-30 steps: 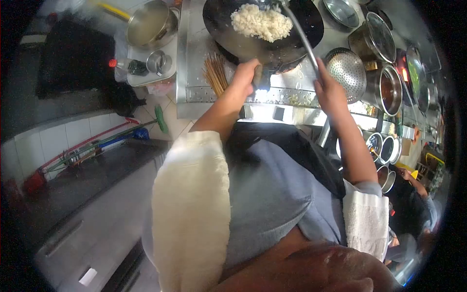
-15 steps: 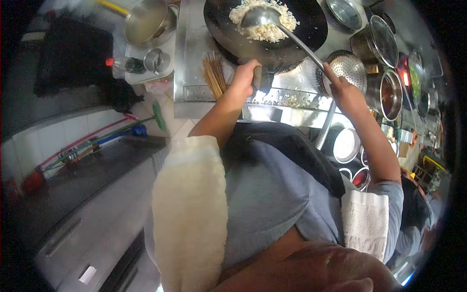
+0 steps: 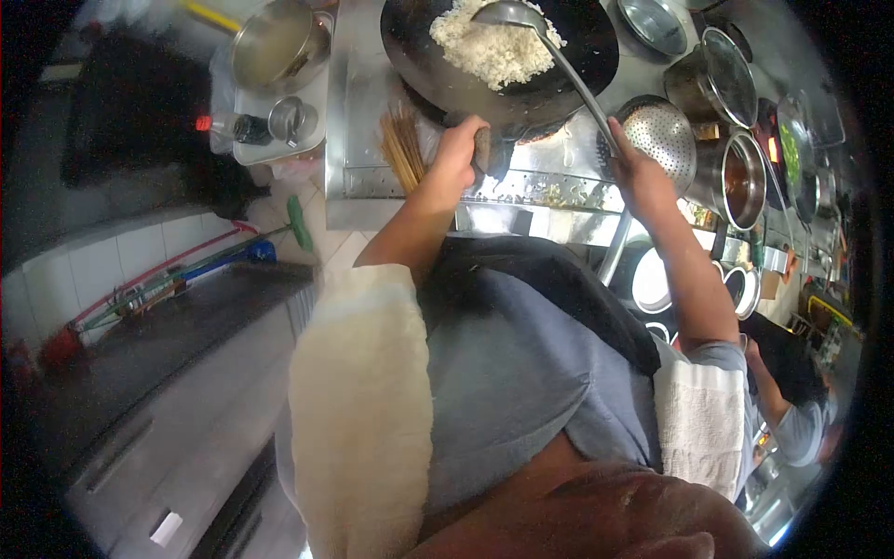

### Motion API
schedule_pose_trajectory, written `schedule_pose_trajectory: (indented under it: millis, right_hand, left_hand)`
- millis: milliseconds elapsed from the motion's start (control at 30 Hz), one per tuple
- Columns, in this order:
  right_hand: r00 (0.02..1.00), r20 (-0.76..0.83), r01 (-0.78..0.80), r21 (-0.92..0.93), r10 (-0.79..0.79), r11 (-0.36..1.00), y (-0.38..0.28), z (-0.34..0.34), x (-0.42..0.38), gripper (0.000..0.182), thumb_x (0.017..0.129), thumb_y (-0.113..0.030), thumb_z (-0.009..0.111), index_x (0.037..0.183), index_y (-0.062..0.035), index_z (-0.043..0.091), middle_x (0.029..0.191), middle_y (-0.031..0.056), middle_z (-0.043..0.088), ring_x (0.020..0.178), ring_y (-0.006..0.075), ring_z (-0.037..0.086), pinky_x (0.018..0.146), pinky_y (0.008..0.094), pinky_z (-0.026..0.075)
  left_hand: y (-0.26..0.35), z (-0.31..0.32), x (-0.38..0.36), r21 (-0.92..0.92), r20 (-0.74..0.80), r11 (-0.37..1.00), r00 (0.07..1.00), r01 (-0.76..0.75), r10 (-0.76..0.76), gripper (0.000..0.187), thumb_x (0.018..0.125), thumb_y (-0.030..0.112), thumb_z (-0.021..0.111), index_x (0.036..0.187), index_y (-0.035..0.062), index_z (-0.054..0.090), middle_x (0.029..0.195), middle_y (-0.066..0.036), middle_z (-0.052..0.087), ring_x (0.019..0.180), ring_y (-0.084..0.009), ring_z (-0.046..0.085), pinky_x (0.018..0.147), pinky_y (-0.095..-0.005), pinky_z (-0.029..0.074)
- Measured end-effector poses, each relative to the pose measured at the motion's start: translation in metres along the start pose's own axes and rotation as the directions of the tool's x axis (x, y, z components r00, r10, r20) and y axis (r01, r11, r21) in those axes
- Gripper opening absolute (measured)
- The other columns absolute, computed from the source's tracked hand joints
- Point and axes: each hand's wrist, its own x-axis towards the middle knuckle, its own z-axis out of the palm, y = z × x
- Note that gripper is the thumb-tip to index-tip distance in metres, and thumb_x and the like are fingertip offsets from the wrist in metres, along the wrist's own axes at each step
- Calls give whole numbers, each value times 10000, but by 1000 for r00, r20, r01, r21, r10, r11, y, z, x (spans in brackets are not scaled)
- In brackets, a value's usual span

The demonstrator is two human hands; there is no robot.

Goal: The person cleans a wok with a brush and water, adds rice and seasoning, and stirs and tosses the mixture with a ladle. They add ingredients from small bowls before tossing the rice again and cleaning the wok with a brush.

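A large black wok [image 3: 582, 56] at the top middle holds white rice [image 3: 489, 58]. My left hand [image 3: 458, 152] is closed on the wok's handle, with a dark cloth [image 3: 500, 156] beside it. In my right hand [image 3: 644, 180] is the long handle of a metal ladle [image 3: 507, 13], whose bowl rests over the upper right part of the rice. A bundle of thin sticks [image 3: 400, 154] stands just left of my left hand. Right of the wok lies a perforated strainer [image 3: 659, 140], partly behind my right hand.
Pots [image 3: 744, 182] and lidded pans [image 3: 728, 79] crowd the right. At upper left are a large pot [image 3: 277, 45], a tray [image 3: 250, 152] with a small metal cup, and a bottle [image 3: 223, 124]. Another person's arm [image 3: 768, 387] shows at lower right.
The ladle's bowl has moved up off the middle of the rice, and the rice lies more spread out. My right hand has shifted slightly left and down. The other person's arm has come into view.
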Motion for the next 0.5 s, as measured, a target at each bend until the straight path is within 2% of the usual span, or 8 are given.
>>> schedule_pose_trajectory:
  millis: [67,133,167,267,333,400,467,500]
  right_hand:
    - [999,-24,22,28,-21,999,-10,6,14,647,925,-161,538,1511,-264,285,982,278,651,906,436,641,803,515,495]
    - [995,78,56,6,-56,998,-8,16,39,642,932,-186,534,1515,-234,271,923,288,656,856,454,641,778,529,499]
    - [986,24,163,9,-163,987,-8,11,41,638,940,-201,527,1517,-230,259,847,286,654,809,466,637,755,537,503]
    - [994,26,103,48,-105,993,-23,10,25,626,939,-199,528,1512,-232,280,869,283,652,835,457,639,772,535,499]
    - [993,47,105,-9,-104,994,-18,2,15,618,939,-185,533,1507,-231,294,896,281,650,857,442,640,786,523,498]
    - [971,203,121,35,-126,992,3,-15,10,631,936,-161,537,1511,-249,291,946,278,649,872,435,641,797,512,497]
    - [977,150,151,-3,-149,989,17,-13,2,643,930,-141,538,1511,-267,291,943,275,651,863,432,645,791,500,501]
    - [986,59,154,19,-155,988,22,-8,-5,633,927,-136,538,1503,-267,310,941,270,652,867,433,643,792,497,501]
  left_hand:
    - [-4,-2,2,-24,-40,999,998,-45,44,139,813,150,652,821,13,633,738,-71,610,610,-203,585,543,-373,476]
    - [-8,-9,10,12,-36,1000,999,-19,19,149,827,180,641,833,32,622,736,-75,604,621,-221,598,562,-390,505]
    - [-7,-11,16,47,-27,999,1000,-2,4,160,842,209,631,845,50,611,734,-78,599,631,-239,612,580,-408,534]
    - [-13,-11,21,2,-8,999,998,-54,54,167,844,206,628,873,42,612,758,-87,615,630,-249,612,581,-423,540]
    - [-12,-13,22,15,-2,999,999,-42,42,172,846,207,628,890,41,613,768,-89,620,633,-254,616,580,-426,542]
    - [-13,-17,18,25,-7,999,1000,-28,28,177,849,207,628,906,40,614,778,-91,626,637,-259,619,579,-430,544]
    - [-8,-14,13,-37,2,999,999,37,-37,211,827,176,674,936,-3,642,850,-77,637,738,-221,615,654,-374,509]
    - [-9,-16,13,-41,-3,999,1000,31,-31,211,827,176,674,936,-3,642,850,-77,637,738,-221,615,654,-374,509]
